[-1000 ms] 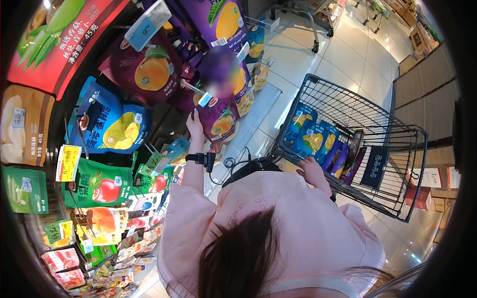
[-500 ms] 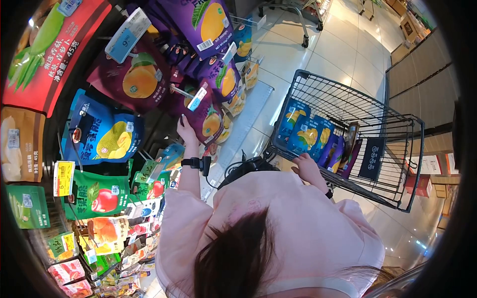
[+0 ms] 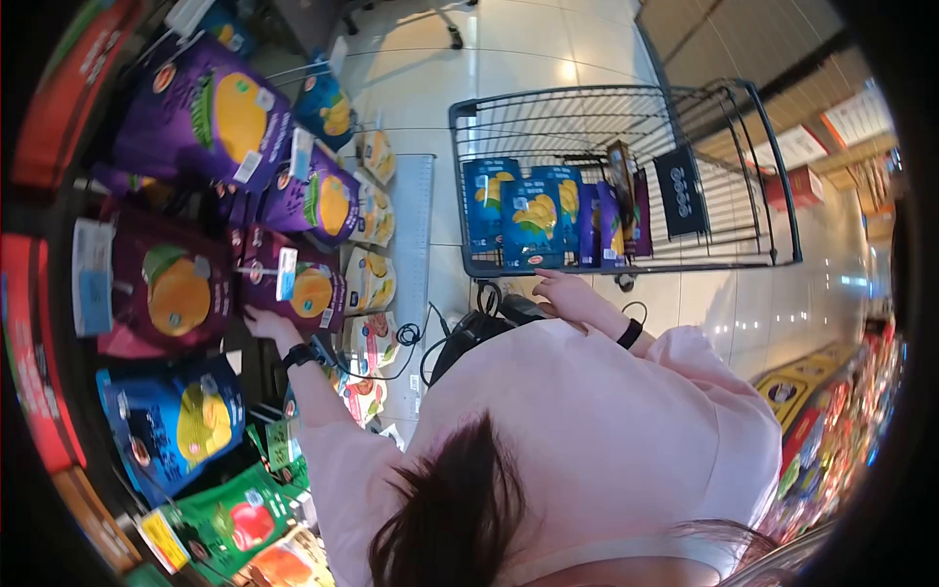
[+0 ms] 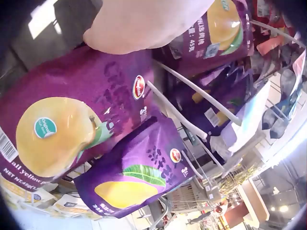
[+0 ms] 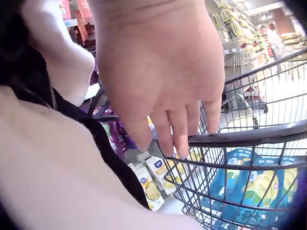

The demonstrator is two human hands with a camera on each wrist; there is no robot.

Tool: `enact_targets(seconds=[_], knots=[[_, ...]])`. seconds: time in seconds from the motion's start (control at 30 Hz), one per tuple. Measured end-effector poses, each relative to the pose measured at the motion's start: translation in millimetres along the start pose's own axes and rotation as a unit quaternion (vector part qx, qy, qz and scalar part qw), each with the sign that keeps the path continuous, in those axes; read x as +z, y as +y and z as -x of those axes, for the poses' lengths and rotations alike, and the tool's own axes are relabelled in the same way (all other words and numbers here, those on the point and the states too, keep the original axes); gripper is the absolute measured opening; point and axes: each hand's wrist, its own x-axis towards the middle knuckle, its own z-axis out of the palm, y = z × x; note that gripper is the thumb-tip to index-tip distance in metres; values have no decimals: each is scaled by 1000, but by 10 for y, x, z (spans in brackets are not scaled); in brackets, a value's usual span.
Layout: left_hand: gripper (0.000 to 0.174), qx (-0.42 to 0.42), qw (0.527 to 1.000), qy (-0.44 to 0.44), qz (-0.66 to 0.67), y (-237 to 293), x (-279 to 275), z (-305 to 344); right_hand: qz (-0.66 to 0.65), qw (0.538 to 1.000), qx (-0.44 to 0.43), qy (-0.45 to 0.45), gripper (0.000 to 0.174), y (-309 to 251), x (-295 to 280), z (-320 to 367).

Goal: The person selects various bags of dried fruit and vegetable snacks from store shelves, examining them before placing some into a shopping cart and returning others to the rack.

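At the side edge of a hanging maroon bag (image 3: 311,291) with a yellow peach printed on it is my left hand (image 3: 272,325). In the left wrist view, part of that hand (image 4: 144,24) overlaps the edge of the maroon bag (image 4: 57,134); its other fingers are hidden, and I cannot tell if they grip it. A purple mango bag (image 4: 139,175) hangs beside it. My right hand (image 3: 567,292) rests on the near rim of the shopping cart (image 3: 626,271). In the right wrist view, the fingers of this hand (image 5: 160,72) reach loosely over the black rim bar (image 5: 254,136).
Blue bags (image 3: 536,220), purple bags (image 3: 602,223) and a maroon one stand in the cart. More snack bags, such as a blue jackfruit bag (image 3: 181,426) and a green apple bag (image 3: 240,519), hang on hooks with price tags (image 3: 93,276). A black cable (image 3: 411,335) loops near my left wrist.
The head view has turned, bringing the cart and shelf bags farther left. My left hand stays by the maroon bag, and the right hand stays at the cart rim.
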Motion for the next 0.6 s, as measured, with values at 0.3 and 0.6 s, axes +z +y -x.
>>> enact_targets(seconds=[0.3, 0.6], knots=[[45, -6, 996, 34, -82, 132, -2, -43, -56, 992, 116, 14, 20, 535, -664, 8], [83, 113, 912, 18, -394, 62, -445, 814, 59, 954, 281, -91, 43, 1714, -482, -826]])
